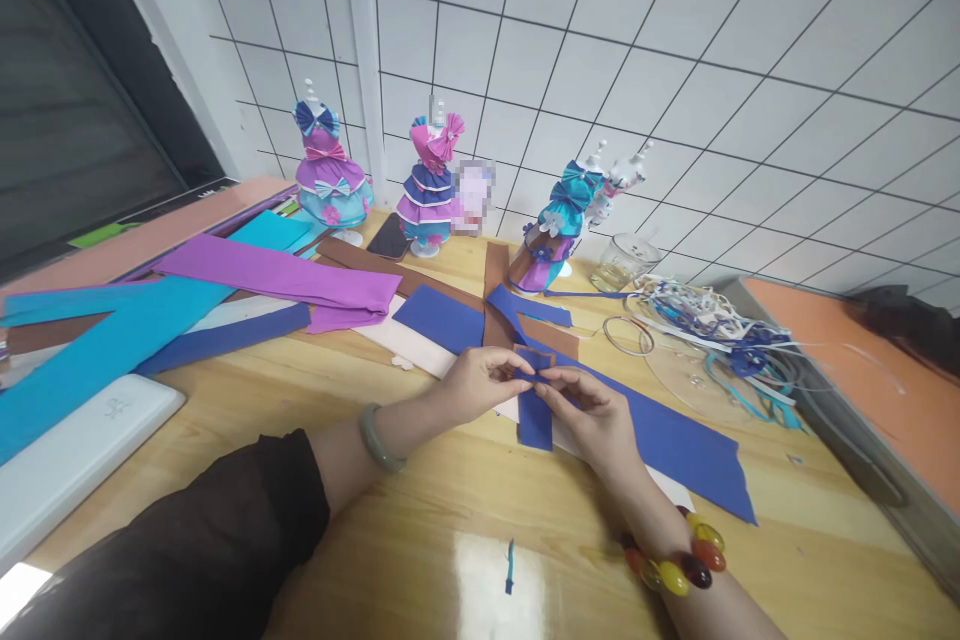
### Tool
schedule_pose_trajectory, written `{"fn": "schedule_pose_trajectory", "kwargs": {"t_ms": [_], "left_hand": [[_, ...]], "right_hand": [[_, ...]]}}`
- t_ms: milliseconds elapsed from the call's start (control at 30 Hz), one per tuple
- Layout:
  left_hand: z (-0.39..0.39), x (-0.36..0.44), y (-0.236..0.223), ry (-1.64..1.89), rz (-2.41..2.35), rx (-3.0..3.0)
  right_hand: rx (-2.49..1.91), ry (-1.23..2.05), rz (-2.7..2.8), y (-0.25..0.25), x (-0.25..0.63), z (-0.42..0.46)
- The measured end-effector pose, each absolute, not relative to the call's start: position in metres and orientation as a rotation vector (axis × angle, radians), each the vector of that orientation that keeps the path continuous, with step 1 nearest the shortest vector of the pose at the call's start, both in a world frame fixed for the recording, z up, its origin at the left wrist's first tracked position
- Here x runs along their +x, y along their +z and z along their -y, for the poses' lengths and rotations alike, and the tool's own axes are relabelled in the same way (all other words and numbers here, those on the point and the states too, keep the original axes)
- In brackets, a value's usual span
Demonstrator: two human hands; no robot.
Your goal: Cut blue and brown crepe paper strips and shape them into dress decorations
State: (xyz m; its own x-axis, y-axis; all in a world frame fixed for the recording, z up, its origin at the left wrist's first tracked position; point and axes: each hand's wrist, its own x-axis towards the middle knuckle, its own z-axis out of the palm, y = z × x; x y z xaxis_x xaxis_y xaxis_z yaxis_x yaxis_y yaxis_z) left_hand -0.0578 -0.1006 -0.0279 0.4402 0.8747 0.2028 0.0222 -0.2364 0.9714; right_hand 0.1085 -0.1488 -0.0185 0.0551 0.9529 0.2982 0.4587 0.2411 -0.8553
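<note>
My left hand (480, 385) and my right hand (589, 410) meet over the middle of the table, each closed in a pinch. Between their fingertips is a small dark blue strip (534, 359) with a brown edge, gathered where the fingers press it. Below it lies a short dark blue piece (535, 425). A long dark blue strip (690, 445) runs to the right under my right hand, over a pale strip. Brown strips (496, 270) and another blue piece (441, 318) lie just behind the hands.
Purple (285, 275) and turquoise strips (142, 325) lie left, near a white case (97, 460). Miniature dress forms (334, 165) wear small dresses at the back. A glass (626, 260) and tangled scraps (705, 325) sit right. A phone (388, 236) lies behind.
</note>
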Motion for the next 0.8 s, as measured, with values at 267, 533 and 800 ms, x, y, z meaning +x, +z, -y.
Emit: {"fn": "schedule_pose_trajectory", "kwargs": {"t_ms": [267,533,800], "left_hand": [[0.1011,-0.0593,-0.0245,1.015,-0.830,1.733],[0.1008,-0.0598,-0.0250,1.076,-0.834,1.795],[0.1006,-0.0604,-0.0257,1.124,-0.799,1.833]], "right_hand": [[-1.377,0.532,1.647,-0.0177,0.1088,0.1486],[-1.249,0.417,1.783,-0.0167,0.1118,0.1471],[-1.266,0.411,1.798,-0.0179,0.1133,0.1471]]}}
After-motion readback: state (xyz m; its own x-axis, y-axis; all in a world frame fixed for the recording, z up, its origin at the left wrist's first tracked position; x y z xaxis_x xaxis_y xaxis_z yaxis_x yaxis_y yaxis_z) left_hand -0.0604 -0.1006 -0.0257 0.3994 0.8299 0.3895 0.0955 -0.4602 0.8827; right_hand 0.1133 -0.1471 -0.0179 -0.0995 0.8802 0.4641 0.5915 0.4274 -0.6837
